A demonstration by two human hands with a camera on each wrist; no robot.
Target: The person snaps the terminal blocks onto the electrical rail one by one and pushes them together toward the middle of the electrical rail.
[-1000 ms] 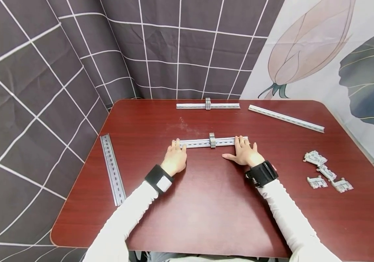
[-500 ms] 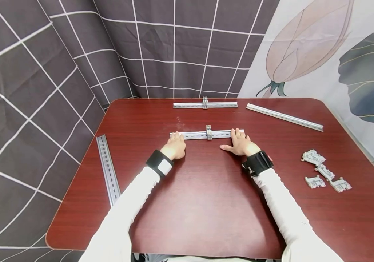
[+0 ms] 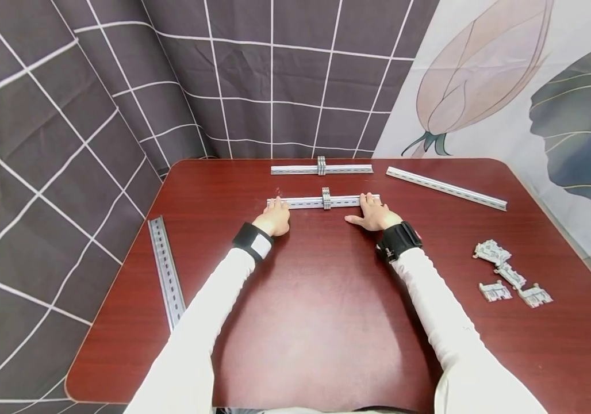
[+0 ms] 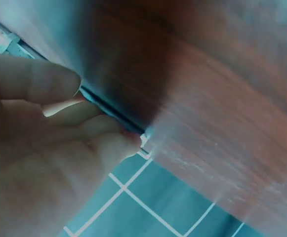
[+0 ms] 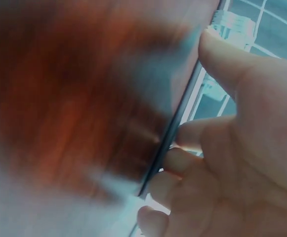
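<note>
A slotted metal DIN rail (image 3: 302,203) lies crosswise on the table, with a small stack of grey terminal blocks (image 3: 326,198) clipped near its middle. My left hand (image 3: 273,218) rests its fingers on the rail's left end. At the right end, my right hand (image 3: 375,214) lays its fingers over the rail, thumb spread out toward the middle. In the left wrist view, the thumb (image 4: 49,81) lies beside the rail's dark near edge (image 4: 108,109). The right wrist view has the fingers (image 5: 165,185) along that edge; the hands partly cover both rail ends.
Just beyond lies a second rail (image 3: 295,170) with its own terminal blocks (image 3: 321,165). A bare rail (image 3: 445,188) slants at the back right, and another (image 3: 166,270) lies at the left, partly behind the sleeve. Several loose terminal blocks (image 3: 510,276) lie at the right.
Both hands have moved forward, away from the body, and the rail with its blocks has slid with them toward the rear rail. The other rails and loose blocks stay put.
</note>
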